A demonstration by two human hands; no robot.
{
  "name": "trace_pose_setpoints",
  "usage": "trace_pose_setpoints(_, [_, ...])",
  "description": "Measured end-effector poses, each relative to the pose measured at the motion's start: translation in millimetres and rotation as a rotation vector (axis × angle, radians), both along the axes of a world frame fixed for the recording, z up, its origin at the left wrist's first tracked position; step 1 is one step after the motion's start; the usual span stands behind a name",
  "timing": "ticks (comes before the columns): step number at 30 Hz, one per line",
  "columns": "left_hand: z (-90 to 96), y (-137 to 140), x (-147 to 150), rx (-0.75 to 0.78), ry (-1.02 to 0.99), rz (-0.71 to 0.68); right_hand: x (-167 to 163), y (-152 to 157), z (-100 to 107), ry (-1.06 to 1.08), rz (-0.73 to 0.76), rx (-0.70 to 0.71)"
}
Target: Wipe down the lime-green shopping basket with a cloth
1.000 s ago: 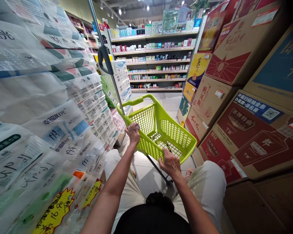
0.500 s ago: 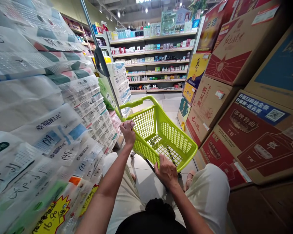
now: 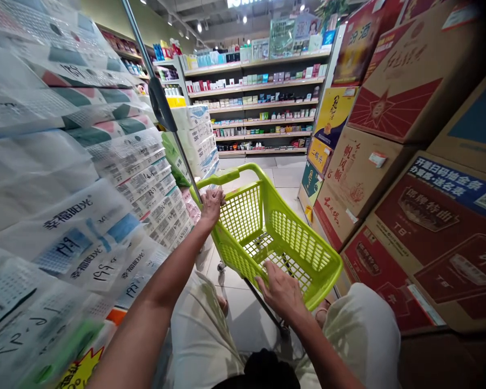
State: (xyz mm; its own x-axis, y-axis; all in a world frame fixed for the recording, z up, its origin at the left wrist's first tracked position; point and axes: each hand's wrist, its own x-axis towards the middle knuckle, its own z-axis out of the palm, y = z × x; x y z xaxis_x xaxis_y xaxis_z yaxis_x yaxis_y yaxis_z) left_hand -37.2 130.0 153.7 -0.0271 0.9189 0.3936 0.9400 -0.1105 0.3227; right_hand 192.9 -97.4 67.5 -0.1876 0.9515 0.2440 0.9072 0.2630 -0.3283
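Observation:
A lime-green rolling shopping basket (image 3: 303, 227) with lattice sides stands in front of me, tilted in view, with nothing in it that I can see. My left hand (image 3: 213, 204) is closed over the rim at its left corner, right beside the long metal pull handle (image 3: 184, 156). That handle rises to the upper left and has a dark grip piece (image 3: 160, 102). At the near side, my right hand (image 3: 280, 287) has its fingers curled over the rim; the thumb stays outside. A small wheel (image 3: 221, 267) shows below the basket.
Stacked tissue packs (image 3: 81, 237) crowd the left side. Liquor cartons (image 3: 389, 92) are piled high on the right. Shelves (image 3: 263, 108) of small boxed goods stand across the far end. Between the stacks runs a tiled floor (image 3: 285, 175), with my knees close to the basket.
The basket's near right end has shifted right and down in view, with my right hand on it. My left hand has moved slightly up and left, still on the rim. The pull handle leans further left.

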Motion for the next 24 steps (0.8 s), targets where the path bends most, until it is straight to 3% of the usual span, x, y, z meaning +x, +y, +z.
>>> trace_pose_setpoints(3, [-3.8,0.7,4.0,-0.058,0.062,0.015,-12.6,12.3,5.2,-0.033,0.096,-0.014])
trace_pose_setpoints(9, [-9.9,15.9,11.4,-0.127,0.014,0.039,-26.8,15.1,-35.4,-0.118,0.153,0.064])
trace_pose_setpoints(13, [-10.8,36.0,23.9,-0.126,0.007,-0.020,-29.7,11.9,-45.2,-0.131,0.161,0.102])
trace_pose_setpoints(18, [-13.3,74.0,68.3,-0.110,0.033,-0.183,-40.9,4.5,-46.6,-0.059,0.140,0.144])
trace_pose_setpoints(24, [-10.8,116.3,129.6,-0.152,0.088,-0.276,-53.9,0.6,-59.7,-0.096,0.127,0.188])
